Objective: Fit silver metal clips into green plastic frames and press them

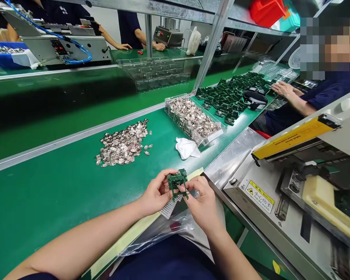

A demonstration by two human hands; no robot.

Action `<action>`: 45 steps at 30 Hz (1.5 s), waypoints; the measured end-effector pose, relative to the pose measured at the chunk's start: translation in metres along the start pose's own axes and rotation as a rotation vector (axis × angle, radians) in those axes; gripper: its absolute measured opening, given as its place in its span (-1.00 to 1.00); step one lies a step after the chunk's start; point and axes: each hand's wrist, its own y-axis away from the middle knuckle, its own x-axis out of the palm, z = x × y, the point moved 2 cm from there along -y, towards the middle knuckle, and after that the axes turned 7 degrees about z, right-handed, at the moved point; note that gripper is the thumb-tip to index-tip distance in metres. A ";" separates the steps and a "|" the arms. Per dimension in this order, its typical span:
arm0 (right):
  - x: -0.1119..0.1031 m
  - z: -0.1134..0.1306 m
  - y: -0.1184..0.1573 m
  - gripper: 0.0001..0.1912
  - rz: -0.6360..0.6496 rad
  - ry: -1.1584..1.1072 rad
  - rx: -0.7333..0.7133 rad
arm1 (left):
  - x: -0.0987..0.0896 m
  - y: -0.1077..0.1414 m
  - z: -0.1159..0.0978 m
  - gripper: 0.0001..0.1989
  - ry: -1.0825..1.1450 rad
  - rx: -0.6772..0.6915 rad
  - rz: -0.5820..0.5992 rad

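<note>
Between my two hands, above the bench's front edge, is a green circuit board (177,179) with cut-out openings. My left hand (157,194) grips its left side, thumb below and fingers behind. On the other side my right hand (202,198) pinches the lower right part of the board; whether a small part is also between those fingers is hidden. Just under the board a grey ribbed strip (168,210) sticks out by my left thumb. Farther back lie a loose pile of small silvery metal pieces (124,144) and a crumpled white cloth (187,148).
A clear plastic box (216,136) full of metal pieces stands behind the cloth. Many green boards (230,95) and a black pouch (255,99) lie beyond it, near a co-worker's hands (284,89). A machine with a yellow bar (297,136) stands close on the right.
</note>
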 end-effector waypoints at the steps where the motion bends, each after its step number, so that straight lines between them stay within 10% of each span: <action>1: 0.000 0.000 0.000 -0.87 -0.008 0.006 0.004 | 0.000 0.000 0.000 -0.56 -0.025 0.000 -0.002; 45: 0.018 -0.013 0.014 -0.86 -0.166 -0.099 0.148 | 0.002 0.005 0.005 -0.63 -0.194 -0.073 -0.081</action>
